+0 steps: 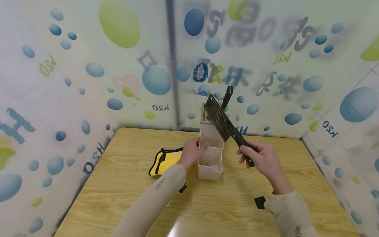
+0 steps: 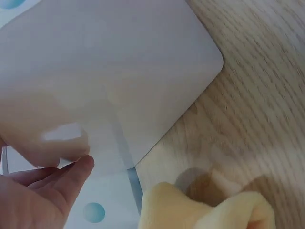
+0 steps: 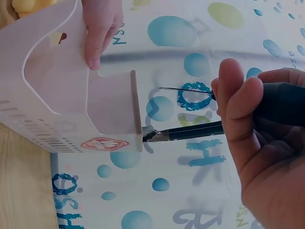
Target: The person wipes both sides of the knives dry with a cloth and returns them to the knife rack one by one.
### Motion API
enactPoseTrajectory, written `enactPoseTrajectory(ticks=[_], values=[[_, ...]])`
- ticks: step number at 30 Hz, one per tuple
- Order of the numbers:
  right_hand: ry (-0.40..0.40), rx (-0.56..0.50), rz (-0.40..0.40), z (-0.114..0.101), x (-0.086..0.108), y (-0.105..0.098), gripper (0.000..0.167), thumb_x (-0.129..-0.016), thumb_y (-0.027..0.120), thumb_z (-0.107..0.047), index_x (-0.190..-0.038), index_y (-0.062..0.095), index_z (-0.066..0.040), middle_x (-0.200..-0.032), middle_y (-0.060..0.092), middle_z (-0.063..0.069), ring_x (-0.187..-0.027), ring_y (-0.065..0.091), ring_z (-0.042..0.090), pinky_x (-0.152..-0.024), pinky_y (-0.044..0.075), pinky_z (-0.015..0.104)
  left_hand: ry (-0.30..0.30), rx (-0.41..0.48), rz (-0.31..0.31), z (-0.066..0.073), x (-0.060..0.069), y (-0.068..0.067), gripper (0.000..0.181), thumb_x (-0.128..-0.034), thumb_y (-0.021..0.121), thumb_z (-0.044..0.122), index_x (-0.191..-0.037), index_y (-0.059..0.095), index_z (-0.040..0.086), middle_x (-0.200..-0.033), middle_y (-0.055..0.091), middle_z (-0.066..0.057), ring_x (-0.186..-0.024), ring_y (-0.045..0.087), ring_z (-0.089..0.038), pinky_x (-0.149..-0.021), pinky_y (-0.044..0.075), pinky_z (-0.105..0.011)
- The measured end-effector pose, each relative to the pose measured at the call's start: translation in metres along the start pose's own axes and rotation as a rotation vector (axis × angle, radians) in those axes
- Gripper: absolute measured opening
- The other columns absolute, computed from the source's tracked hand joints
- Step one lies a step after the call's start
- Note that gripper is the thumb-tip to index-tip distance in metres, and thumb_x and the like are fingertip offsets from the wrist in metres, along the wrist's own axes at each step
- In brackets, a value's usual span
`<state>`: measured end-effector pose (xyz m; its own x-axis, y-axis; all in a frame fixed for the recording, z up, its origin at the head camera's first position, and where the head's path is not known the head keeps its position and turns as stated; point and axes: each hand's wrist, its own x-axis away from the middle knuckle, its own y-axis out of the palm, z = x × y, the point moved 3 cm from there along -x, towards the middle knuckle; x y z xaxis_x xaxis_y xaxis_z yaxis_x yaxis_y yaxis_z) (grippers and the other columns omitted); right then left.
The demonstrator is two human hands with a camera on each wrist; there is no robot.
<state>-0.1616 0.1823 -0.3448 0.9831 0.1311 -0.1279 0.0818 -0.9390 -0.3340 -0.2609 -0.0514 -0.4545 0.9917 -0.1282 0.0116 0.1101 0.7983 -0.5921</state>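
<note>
A pale plastic knife holder [image 1: 211,133] stands upright near the back of the table, with a slotted top and open, stepped compartments in front. My left hand [image 1: 191,153] grips its left side, thumb over the front rim; in the left wrist view its fingertips [image 2: 86,164] touch the holder's wall. One black-handled knife [image 1: 227,97] is in the holder's top, its blade mostly hidden. My right hand [image 1: 265,159] holds a cleaver [image 1: 219,118] by its black handle [image 3: 283,102]. The cleaver's dark, streaked blade is raised in front of the holder's top, tilted up and left.
A yellow pouch [image 1: 168,163] with black trim lies just left of the holder, partly behind my left hand. Behind the wooden table [image 1: 225,207] rises a wall covering [image 1: 157,79] printed with bubbles, close to the holder's back.
</note>
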Motion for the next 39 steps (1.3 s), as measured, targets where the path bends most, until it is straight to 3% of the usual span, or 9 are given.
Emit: enactPoseTrajectory(ticks=[4, 10, 14, 21, 28, 39], values=[[0.001, 0.031, -0.005, -0.005, -0.004, -0.006, 0.029, -0.105, 0.060, -0.014, -0.112, 0.070, 0.012, -0.082, 0.073, -0.005, -0.062, 0.067, 0.012, -0.054, 0.058, 0.029, 0.036, 0.004, 0.021, 0.000, -0.001, 0.001, 0.041, -0.1037, 0.064, 0.035, -0.130, 0.068, 0.003, -0.127, 0.072, -0.015, -0.118, 0.068, -0.029, -0.100, 0.058, -0.045], [-0.031, 0.082, -0.014, -0.016, -0.007, -0.013, 0.028, -0.105, 0.059, -0.013, -0.110, 0.071, 0.011, -0.083, 0.073, 0.000, -0.064, 0.071, 0.013, -0.057, 0.061, 0.032, 0.039, 0.022, 0.040, 0.001, 0.001, 0.004, 0.038, -0.1034, 0.066, 0.030, -0.131, 0.069, 0.003, -0.126, 0.072, -0.016, -0.119, 0.068, -0.031, -0.100, 0.058, -0.046], [-0.046, 0.116, -0.017, -0.024, -0.010, -0.015, 0.027, -0.105, 0.059, -0.013, -0.109, 0.071, 0.011, -0.083, 0.072, 0.006, -0.065, 0.072, 0.015, -0.056, 0.062, 0.033, 0.026, 0.048, 0.047, 0.000, 0.003, 0.007, 0.042, -0.1034, 0.066, 0.030, -0.136, 0.067, 0.004, -0.129, 0.071, -0.016, -0.123, 0.066, -0.032, -0.102, 0.056, -0.046], [0.011, 0.134, -0.049, -0.028, -0.017, -0.015, 0.029, -0.105, 0.060, -0.016, -0.107, 0.071, 0.010, -0.084, 0.071, 0.007, -0.062, 0.072, 0.018, -0.057, 0.063, 0.035, -0.038, 0.083, 0.060, -0.004, 0.011, 0.007, 0.050, -0.1035, 0.065, 0.032, -0.147, 0.059, 0.007, -0.135, 0.068, -0.015, -0.127, 0.064, -0.031, -0.105, 0.055, -0.047], [0.018, 0.176, -0.060, -0.036, -0.025, -0.020, 0.028, -0.105, 0.059, -0.017, -0.099, 0.071, 0.007, -0.081, 0.071, 0.008, -0.060, 0.072, 0.023, -0.060, 0.063, 0.035, -0.045, 0.096, 0.049, -0.001, 0.013, 0.006, 0.051, -0.1046, 0.064, 0.030, -0.149, 0.056, 0.007, -0.139, 0.065, -0.017, -0.130, 0.062, -0.033, -0.107, 0.053, -0.048], [0.033, 0.253, -0.093, -0.059, -0.043, -0.027, 0.025, -0.104, 0.059, -0.014, -0.107, 0.071, 0.008, -0.083, 0.073, 0.008, -0.067, 0.075, 0.015, -0.063, 0.065, 0.034, -0.007, 0.033, 0.054, 0.006, 0.006, 0.005, 0.047, -0.1056, 0.062, 0.029, -0.145, 0.059, 0.005, -0.137, 0.066, -0.017, -0.128, 0.063, -0.034, -0.105, 0.054, -0.050]])
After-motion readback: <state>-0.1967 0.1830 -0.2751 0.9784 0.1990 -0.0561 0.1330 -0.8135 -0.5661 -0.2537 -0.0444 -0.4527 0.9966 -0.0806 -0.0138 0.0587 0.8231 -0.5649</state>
